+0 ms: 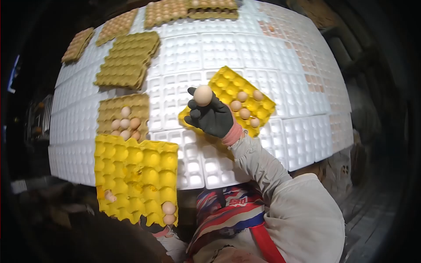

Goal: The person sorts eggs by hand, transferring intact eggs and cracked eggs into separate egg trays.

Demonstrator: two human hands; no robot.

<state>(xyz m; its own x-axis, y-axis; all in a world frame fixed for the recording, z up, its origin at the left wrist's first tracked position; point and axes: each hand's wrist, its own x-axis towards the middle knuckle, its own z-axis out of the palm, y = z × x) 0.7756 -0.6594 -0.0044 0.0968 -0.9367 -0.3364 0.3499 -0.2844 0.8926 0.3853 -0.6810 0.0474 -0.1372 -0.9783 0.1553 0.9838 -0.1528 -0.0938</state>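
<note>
My right hand [214,118], in a dark glove, is raised over the table with a pale brown egg [203,95] held at its fingertips. Just beyond the wrist lies a tilted yellow egg tray [223,81] carrying several brown eggs [244,113] in its cups. My left hand [152,225], also gloved, grips the near edge of another yellow egg tray [136,162] from below; its fingers are mostly hidden. That tray bears yolk smears, a broken shell [110,196] at the left and two eggs [169,212] in its near right corner.
White moulded egg trays [180,52] cover the table. A brown tray [103,105] with several eggs sits partly under the left yellow tray. Behind it are stacked brown trays [127,59], and filled egg trays [164,12] line the far edge. One egg [271,29] lies far right.
</note>
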